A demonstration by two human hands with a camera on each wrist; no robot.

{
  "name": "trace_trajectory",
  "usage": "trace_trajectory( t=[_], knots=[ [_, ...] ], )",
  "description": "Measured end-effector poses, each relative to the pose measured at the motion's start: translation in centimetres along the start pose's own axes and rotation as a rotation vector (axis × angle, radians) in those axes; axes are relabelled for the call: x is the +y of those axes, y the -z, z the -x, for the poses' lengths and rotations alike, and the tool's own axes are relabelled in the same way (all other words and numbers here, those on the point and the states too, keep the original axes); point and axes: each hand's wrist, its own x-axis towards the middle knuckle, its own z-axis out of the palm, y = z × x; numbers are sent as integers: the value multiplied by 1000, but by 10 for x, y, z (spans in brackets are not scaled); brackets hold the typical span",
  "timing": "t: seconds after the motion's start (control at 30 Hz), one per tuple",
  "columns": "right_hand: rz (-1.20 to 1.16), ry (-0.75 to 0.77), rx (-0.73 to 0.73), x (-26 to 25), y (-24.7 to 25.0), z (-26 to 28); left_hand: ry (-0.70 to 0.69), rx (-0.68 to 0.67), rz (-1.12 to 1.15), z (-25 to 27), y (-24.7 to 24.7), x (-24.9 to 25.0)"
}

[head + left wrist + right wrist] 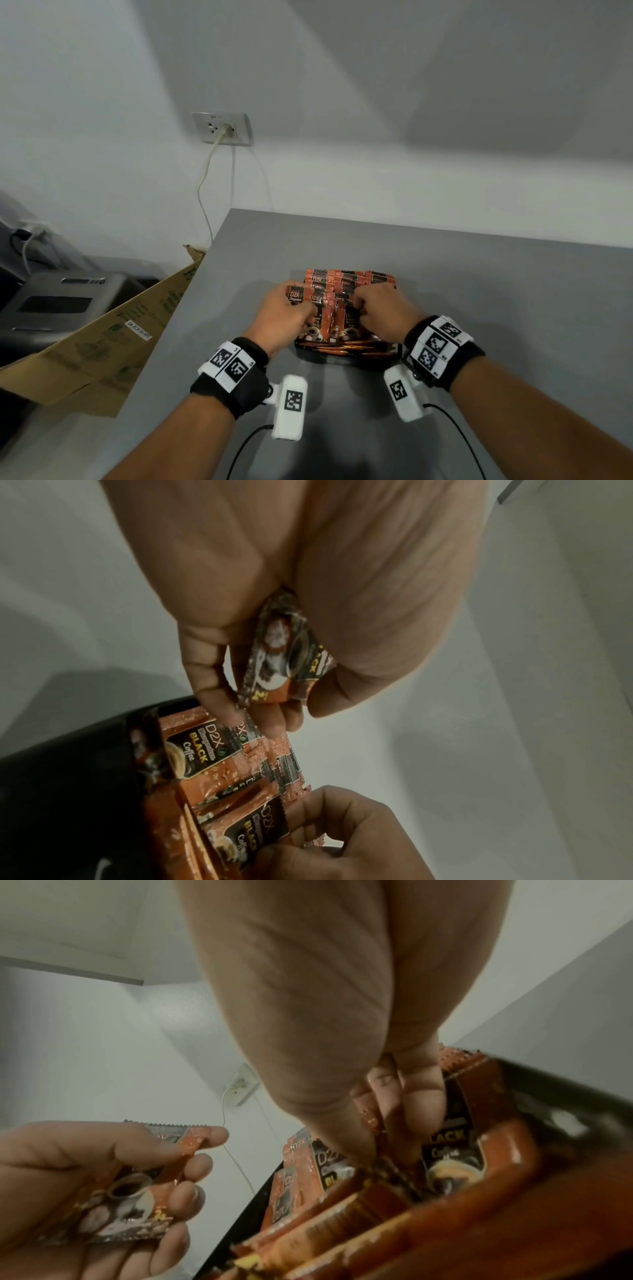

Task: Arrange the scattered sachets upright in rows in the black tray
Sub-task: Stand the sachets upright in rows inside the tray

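Observation:
The black tray [346,352] sits on the grey table and is filled with rows of upright orange-and-black coffee sachets [349,279]. My left hand [301,308] hovers at the tray's left front corner and grips one loose sachet [284,656] between thumb and fingers. That held sachet [130,1191] also shows in the right wrist view. My right hand [359,305] is over the front row. Its thumb and fingers [421,1085] dip between the standing sachets [448,1150] and pinch their tops. The tray's inside is mostly hidden by both hands.
A cardboard flap [102,342] leans against the table's left edge, with a grey machine [58,305] behind it. A wall socket [222,128] with a hanging cable is at the back left. The grey table [496,291] extends right and behind the tray.

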Motion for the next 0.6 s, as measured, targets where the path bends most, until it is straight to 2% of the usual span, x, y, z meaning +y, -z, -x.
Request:
trace_trajectory(
  t=[0.23,0.37,0.5,0.6],
  knots=[
    [-65,-3,-13,-3,-2,-1,-26,-15,-32,4,1,-2],
    [-111,3,37,1,5,3,-10,-4,-48,1,3,-6],
    [-182,-61,110,10,17,9,-17,-10,-66,1,2,-4],
    [-90,-86,121,22,23,15,-2,-29,-35,4,1,0]
  ],
)
